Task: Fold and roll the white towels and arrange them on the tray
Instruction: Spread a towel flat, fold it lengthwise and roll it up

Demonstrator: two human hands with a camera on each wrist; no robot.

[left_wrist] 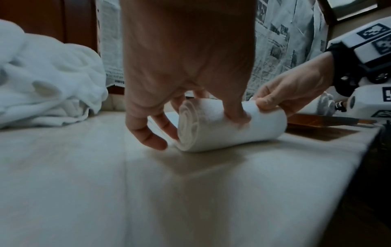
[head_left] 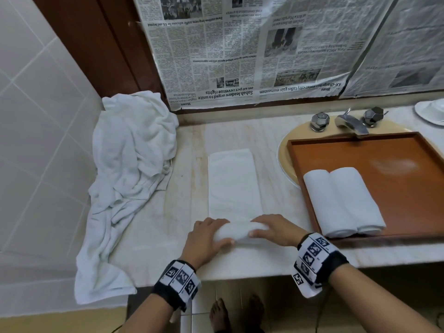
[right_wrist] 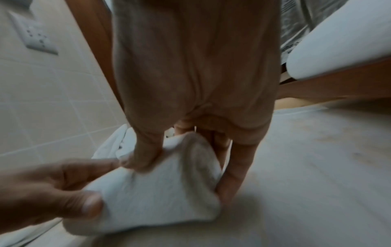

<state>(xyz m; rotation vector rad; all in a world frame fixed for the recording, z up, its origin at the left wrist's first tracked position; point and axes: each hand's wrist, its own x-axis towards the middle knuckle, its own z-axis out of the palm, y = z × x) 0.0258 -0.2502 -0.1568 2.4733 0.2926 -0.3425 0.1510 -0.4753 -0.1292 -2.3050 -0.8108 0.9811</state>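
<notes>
**Third towel being rolled, two already sitting on the tray**

Two rolled towels (head_left: 342, 203) are lying side by side, touching, at the near left of the wooden tray (head_left: 394, 150), which is sitting over the sink on the right of the counter (head_left: 149, 227). The rest of the tray is showing bare wood, so there is room for more.

A third, folded towel (head_left: 234, 183) is lying as a long strip in the middle of the counter, running from near to far. Its near end is already wound into a roll, and both hands are clamped on that roll: the left hand (head_left: 206, 239) is curling round its left end, the right hand (head_left: 274, 228) round its right end, thumbs on the near side. Most of the strip is still lying flat beyond the roll, so this one looks well short of half rolled.

At the far left, a pile of crumpled towels (head_left: 129, 169) is waiting, spilling over the counter's near edge. Judging by that heap, much of the job is still remaining.
</notes>
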